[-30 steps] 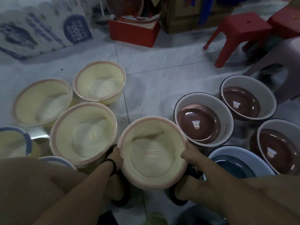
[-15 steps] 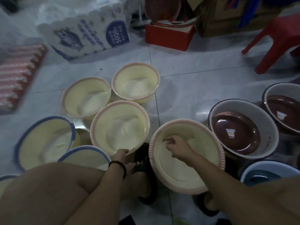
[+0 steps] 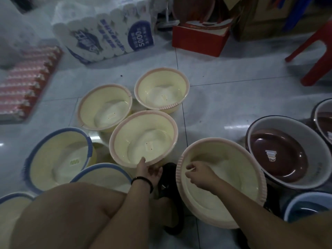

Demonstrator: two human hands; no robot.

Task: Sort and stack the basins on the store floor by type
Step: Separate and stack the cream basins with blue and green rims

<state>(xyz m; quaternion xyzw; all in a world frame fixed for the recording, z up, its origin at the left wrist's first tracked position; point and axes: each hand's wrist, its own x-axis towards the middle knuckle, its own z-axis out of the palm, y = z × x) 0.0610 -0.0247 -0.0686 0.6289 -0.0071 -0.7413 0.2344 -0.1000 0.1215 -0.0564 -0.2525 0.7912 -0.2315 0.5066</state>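
Plastic, likely light, stiff, slick | pink-rimmed basin [image 3: 143, 139] on floor [image 3: 215, 105]; left hand [image 3: 148, 170] clasps its near rim, the best hold | right hand [image 3: 201, 174] curled inside nearest basin [image 3: 233, 177]; grasp unclear

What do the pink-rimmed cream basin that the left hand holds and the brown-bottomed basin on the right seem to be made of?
Pink-rimmed cream basin: probably moulded plastic, smooth with a soft sheen; its coloured rim band looks moulded on.
Brown-bottomed basin: perhaps enamelled metal, glossy, with sharp highlights and a thin dark rim; glossy plastic remains possible.
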